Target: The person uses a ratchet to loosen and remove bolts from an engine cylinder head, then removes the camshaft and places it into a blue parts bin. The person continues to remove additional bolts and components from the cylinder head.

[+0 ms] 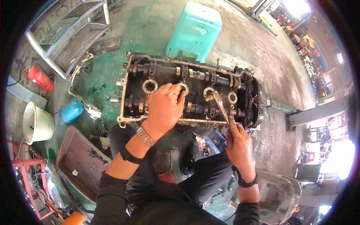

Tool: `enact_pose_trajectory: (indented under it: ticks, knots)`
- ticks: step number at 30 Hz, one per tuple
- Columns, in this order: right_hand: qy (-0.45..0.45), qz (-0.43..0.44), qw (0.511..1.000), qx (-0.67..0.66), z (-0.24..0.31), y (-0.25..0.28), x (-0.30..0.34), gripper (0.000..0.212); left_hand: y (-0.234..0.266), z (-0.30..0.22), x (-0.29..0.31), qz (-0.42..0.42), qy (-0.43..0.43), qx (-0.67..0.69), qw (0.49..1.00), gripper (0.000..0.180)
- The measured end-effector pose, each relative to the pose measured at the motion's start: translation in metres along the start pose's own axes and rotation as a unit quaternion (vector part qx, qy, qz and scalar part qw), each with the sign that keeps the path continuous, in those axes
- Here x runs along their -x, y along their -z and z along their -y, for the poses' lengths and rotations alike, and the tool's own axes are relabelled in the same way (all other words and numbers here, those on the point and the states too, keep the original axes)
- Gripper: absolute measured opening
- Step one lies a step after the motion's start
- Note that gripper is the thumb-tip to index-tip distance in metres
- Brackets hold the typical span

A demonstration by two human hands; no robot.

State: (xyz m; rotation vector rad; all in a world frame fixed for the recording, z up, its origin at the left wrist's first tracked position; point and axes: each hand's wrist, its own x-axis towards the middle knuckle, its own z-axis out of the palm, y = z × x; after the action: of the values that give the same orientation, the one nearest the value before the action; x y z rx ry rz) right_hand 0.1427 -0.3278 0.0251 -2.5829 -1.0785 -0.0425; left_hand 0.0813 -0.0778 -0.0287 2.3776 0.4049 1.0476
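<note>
A dark, oily engine cylinder head (245, 88) with two camshafts lies open in front of me on a stand. My left hand (165, 107) rests palm down on the middle of it, fingers curled over a round spark plug well, a ring and a metal watch on it. My right hand (238, 140) grips the lower end of a metal ratchet wrench (219, 105). The wrench head sits on a fitting near the right-centre of the cylinder head. My knees in dark trousers are just below the engine.
A turquoise plastic stool (195, 32) stands behind the engine. At the left are a red fire extinguisher (39, 78), a white bucket (35, 123), a blue container (72, 109), a metal rack (71, 35) and a brown tray (80, 161). A clear plastic cover (277, 195) lies at lower right.
</note>
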Motion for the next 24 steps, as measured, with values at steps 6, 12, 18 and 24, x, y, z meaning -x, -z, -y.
enact_pose_trajectory:
  ticks: [6, 12, 18, 24]
  knots:
    - [-0.011, 0.037, 0.998, -0.058, -0.003, 0.005, -0.001, 0.054, 0.002, 0.001, -0.003, -0.012, 0.010, 0.007, 1.000, 0.013]
    - [-0.107, 0.080, 0.985, -0.110, -0.007, 0.039, 0.048, 0.042, -0.001, 0.005, -0.001, -0.014, 0.009, -0.013, 1.000, 0.012]
    - [-0.173, -0.083, 0.949, -0.251, -0.028, 0.000, 0.112, 0.031, -0.001, -0.004, 0.003, 0.021, -0.022, -0.031, 0.999, 0.013]
    - [-0.202, -0.069, 0.920, -0.329, -0.018, -0.073, 0.119, 0.027, 0.003, -0.002, 0.003, 0.030, -0.029, -0.038, 0.998, 0.012]
